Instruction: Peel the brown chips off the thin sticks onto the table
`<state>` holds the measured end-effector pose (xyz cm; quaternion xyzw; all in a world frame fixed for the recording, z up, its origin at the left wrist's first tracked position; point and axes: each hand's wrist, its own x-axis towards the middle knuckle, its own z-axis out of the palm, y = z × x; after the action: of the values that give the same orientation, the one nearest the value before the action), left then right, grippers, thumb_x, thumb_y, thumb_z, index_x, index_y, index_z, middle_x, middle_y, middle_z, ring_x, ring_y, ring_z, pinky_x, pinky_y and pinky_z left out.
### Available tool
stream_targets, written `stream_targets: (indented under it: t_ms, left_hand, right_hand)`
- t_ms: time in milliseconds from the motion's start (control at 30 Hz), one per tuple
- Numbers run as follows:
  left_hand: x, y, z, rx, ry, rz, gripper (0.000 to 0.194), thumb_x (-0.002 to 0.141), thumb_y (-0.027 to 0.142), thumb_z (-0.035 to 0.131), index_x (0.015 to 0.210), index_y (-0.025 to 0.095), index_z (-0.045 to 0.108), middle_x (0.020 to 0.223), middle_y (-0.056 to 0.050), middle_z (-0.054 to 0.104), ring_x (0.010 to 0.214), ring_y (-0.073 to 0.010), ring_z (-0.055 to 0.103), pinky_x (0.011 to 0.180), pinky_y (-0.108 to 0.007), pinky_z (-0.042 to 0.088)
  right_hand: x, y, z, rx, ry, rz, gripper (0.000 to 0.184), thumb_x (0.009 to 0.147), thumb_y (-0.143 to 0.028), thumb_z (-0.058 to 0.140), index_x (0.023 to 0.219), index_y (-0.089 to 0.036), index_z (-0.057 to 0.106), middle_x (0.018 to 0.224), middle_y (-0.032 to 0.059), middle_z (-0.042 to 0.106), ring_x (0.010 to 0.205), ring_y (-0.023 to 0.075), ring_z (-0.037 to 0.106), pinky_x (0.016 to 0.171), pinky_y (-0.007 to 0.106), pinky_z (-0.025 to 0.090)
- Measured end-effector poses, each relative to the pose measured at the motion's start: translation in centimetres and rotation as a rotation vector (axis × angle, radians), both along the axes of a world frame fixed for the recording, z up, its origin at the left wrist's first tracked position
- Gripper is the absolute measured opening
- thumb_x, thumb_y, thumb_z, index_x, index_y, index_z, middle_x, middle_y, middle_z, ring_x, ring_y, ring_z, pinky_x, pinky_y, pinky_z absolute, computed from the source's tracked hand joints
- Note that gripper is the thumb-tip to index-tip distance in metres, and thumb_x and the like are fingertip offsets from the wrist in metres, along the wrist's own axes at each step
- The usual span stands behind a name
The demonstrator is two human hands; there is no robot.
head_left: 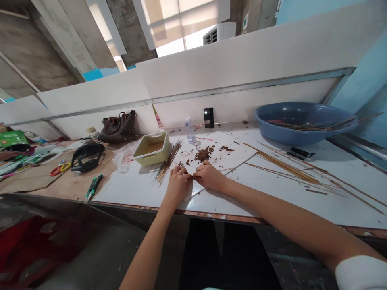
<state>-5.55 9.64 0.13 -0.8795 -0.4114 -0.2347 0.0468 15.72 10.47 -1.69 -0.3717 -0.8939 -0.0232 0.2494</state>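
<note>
My left hand [179, 183] and my right hand [210, 175] meet close to the table's front edge, fingertips pinched together. Whatever they hold between them is too small and hidden to make out. Just beyond the fingers lies a crumbly brown heap [203, 154], with small brown bits scattered around it on the white board [238, 155]. Left of my left hand is a bunch of thin sticks [169, 161], some dark and some tan. A bundle of thin tan sticks [284, 167] lies to the right, beyond my right forearm.
A pale yellow-green tub [144, 160], a transparent bottle [190, 131] and an upright phone [208, 118] stand behind my hands. At the back right is a blue basin [302, 139] holding sticks. Green-handled pliers [93, 187], scissors [60, 168] and a handbag [118, 128] lie leftward. Another person's hand [10, 155] shows far left.
</note>
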Motion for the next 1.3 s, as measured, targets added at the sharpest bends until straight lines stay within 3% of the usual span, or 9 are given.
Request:
stream_targets:
  t_ms: [200, 433, 800, 1100, 1300]
  left_hand:
    - [0.0, -0.2, 0.0, -0.003, -0.013, 0.063, 0.022, 0.1, 0.018, 0.073, 0.09, 0.029, 0.09, 0.096, -0.01, 0.076, 0.11, -0.0329, 0.061, 0.106, -0.058, 0.04]
    - [-0.1, -0.3, -0.5, -0.013, -0.053, 0.087, 0.014, 0.1, 0.021, 0.079, 0.096, 0.028, 0.09, 0.101, -0.01, 0.079, 0.111, -0.0323, 0.061, 0.105, -0.055, 0.04]
    - [0.0, -0.4, -0.5, -0.015, -0.086, 0.091, 0.015, 0.099, 0.019, 0.078, 0.094, 0.027, 0.09, 0.099, -0.01, 0.078, 0.108, -0.0314, 0.061, 0.1, -0.052, 0.042]
    - [-0.1, 0.0, -0.9, -0.044, -0.113, 0.101, 0.016, 0.101, 0.023, 0.076, 0.093, 0.027, 0.09, 0.097, -0.009, 0.075, 0.106, -0.0302, 0.061, 0.097, -0.05, 0.044]
    - [-0.3, 0.0, -1.2, -0.03, -0.131, 0.1, 0.014, 0.1, 0.024, 0.077, 0.095, 0.029, 0.089, 0.098, -0.009, 0.076, 0.106, -0.0297, 0.063, 0.098, -0.05, 0.043]
  right_hand:
    - [0.6, -0.1, 0.0, 0.016, -0.011, 0.01, 0.033, 0.113, -0.022, 0.06, 0.087, -0.018, 0.079, 0.079, 0.0038, 0.072, 0.077, 0.0186, 0.061, 0.091, 0.04, 0.031]
    - [1.7, 0.2, -0.1, -0.021, 0.139, 0.009, 0.017, 0.11, -0.027, 0.069, 0.104, -0.018, 0.082, 0.096, 0.0066, 0.08, 0.088, 0.0202, 0.068, 0.093, 0.039, 0.033]
    - [1.0, 0.1, -0.2, -0.019, 0.051, 0.017, 0.027, 0.111, -0.022, 0.063, 0.09, -0.018, 0.079, 0.084, 0.0045, 0.075, 0.08, 0.019, 0.064, 0.092, 0.039, 0.031]
    - [0.7, -0.2, -0.3, -0.035, 0.117, -0.01, 0.016, 0.111, -0.027, 0.07, 0.104, -0.019, 0.081, 0.094, 0.0055, 0.079, 0.089, 0.02, 0.07, 0.093, 0.038, 0.032]
    - [0.0, 0.0, -0.2, -0.029, 0.079, -0.005, 0.027, 0.113, -0.026, 0.066, 0.091, -0.019, 0.081, 0.085, 0.0034, 0.075, 0.081, 0.0183, 0.065, 0.089, 0.038, 0.031]
